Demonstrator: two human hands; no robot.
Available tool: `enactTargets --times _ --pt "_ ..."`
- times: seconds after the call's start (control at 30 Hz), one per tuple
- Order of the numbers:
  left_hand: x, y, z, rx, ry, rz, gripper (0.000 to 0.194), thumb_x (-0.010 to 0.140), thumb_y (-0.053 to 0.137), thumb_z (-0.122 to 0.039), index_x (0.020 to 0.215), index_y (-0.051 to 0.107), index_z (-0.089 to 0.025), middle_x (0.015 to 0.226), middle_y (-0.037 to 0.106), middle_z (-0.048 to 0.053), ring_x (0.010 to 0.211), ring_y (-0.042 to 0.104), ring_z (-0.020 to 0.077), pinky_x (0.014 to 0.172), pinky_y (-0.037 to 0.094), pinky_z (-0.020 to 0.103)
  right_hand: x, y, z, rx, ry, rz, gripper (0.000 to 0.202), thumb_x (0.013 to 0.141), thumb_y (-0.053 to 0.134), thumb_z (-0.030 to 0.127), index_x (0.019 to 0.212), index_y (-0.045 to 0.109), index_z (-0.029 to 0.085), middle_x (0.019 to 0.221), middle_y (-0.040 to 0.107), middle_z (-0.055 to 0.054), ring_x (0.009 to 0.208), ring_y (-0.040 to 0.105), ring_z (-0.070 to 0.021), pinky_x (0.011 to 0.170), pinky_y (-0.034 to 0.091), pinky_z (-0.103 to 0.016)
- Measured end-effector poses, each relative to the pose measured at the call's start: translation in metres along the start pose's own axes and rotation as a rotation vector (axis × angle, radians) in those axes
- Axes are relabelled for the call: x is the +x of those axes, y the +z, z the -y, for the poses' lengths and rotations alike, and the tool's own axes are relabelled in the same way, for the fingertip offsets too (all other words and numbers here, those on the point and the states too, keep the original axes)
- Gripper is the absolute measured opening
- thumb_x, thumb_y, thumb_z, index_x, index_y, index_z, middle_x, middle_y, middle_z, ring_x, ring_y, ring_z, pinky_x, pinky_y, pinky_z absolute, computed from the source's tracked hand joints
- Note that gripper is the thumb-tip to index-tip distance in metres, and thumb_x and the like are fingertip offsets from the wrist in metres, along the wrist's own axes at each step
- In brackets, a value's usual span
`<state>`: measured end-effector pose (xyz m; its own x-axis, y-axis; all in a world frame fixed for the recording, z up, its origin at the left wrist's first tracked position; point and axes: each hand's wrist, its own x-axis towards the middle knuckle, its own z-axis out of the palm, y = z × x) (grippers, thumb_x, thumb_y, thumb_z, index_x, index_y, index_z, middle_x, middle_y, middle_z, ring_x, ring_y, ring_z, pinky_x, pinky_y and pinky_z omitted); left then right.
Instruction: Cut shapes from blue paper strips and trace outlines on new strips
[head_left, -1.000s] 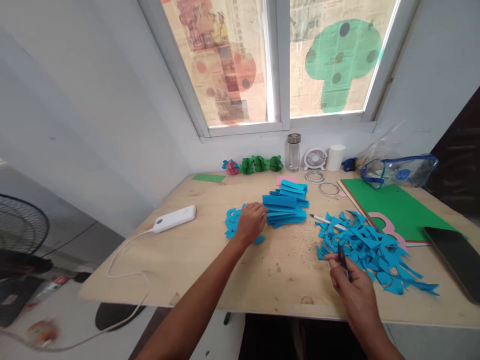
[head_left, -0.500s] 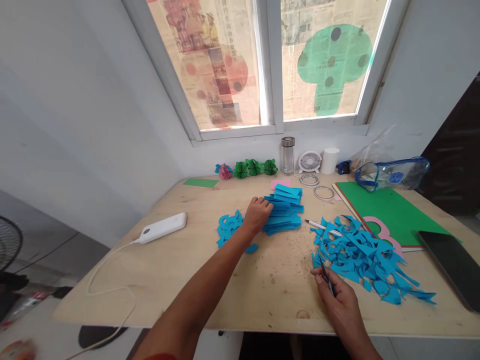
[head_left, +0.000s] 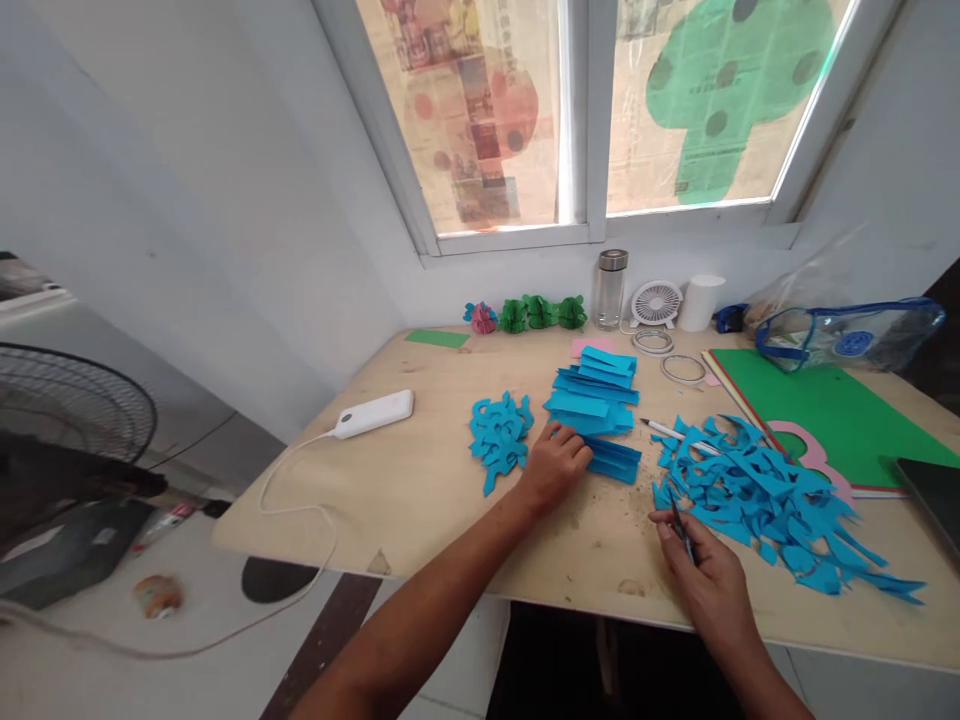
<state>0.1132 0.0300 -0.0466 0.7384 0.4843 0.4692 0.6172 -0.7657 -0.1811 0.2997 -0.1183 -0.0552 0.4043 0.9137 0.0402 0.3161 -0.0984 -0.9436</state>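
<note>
Folded blue paper strips (head_left: pixel 589 405) lie in a stack at the middle of the table. My left hand (head_left: pixel 556 462) is at the lower left end of the strips, its fingers curled on the nearest ones. My right hand (head_left: pixel 701 560) holds small dark scissors (head_left: pixel 681 525), their tips pointing away from me near the blue scraps. A heap of blue paper scraps (head_left: pixel 780 500) spreads to the right. Left of the strips sits a small pile of cut blue shapes (head_left: pixel 499 435).
A white pen (head_left: pixel 664 428) lies by the scraps. Green sheets (head_left: pixel 862 420), a pink cutout (head_left: pixel 810 450) and a black phone (head_left: pixel 930 500) are at the right. A white power bank (head_left: pixel 375 413) with a cable lies left. A bottle (head_left: pixel 610 290) and fan (head_left: pixel 656 303) stand behind.
The camera view has turned left. My left hand has moved nearer along the strips, and the nearest strips now lie apart from the rest. My right hand still holds the scissors.
</note>
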Motion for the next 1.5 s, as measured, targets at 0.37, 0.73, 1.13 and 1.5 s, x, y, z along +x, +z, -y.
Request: enactTargets --times 0.37,0.73,1.13,1.5 --pt "-0.049 -0.017 0.012 -0.01 -0.398 -0.013 0.031 0.09 0.052 -0.024 0.12 0.059 -0.018 0.128 0.06 0.014 0.129 0.044 0.0344 0.108 0.029 0.057 0.002 0.0 0.0 -0.079 -0.057 -0.047 0.039 0.077 0.057 0.051 0.089 0.074 0.017 0.086 0.074 -0.006 0.08 0.067 -0.0236 0.066 0.053 -0.027" --pt "-0.101 -0.026 0.118 -0.056 -0.495 0.17 0.035 0.086 0.045 -0.008 0.103 0.067 -0.03 0.121 0.067 0.004 0.121 0.054 0.024 0.106 0.03 0.054 0.001 0.004 -0.001 -0.105 -0.1 -0.057 0.038 0.078 0.056 0.049 0.087 0.073 0.016 0.066 0.066 -0.001 0.06 0.058 -0.0181 0.056 0.046 -0.027" --pt "-0.069 -0.017 0.049 -0.227 -0.504 -0.027 0.044 0.086 0.052 -0.024 0.129 0.053 -0.021 0.132 0.06 0.011 0.127 0.052 0.0283 0.105 0.04 0.046 0.001 0.01 0.0 -0.129 -0.173 -0.048 0.039 0.082 0.052 0.047 0.089 0.072 0.014 0.067 0.066 -0.003 0.06 0.057 -0.018 0.057 0.044 -0.028" --pt "-0.04 0.005 -0.024 -0.334 -0.537 -0.097 0.052 0.081 0.055 -0.017 0.133 0.049 -0.016 0.125 0.063 0.016 0.118 0.059 0.0308 0.097 0.046 0.048 0.014 0.003 -0.002 -0.273 -0.253 -0.102 0.046 0.086 0.044 0.046 0.11 0.066 0.014 0.086 0.072 -0.008 0.074 0.065 -0.0206 0.067 0.05 -0.03"
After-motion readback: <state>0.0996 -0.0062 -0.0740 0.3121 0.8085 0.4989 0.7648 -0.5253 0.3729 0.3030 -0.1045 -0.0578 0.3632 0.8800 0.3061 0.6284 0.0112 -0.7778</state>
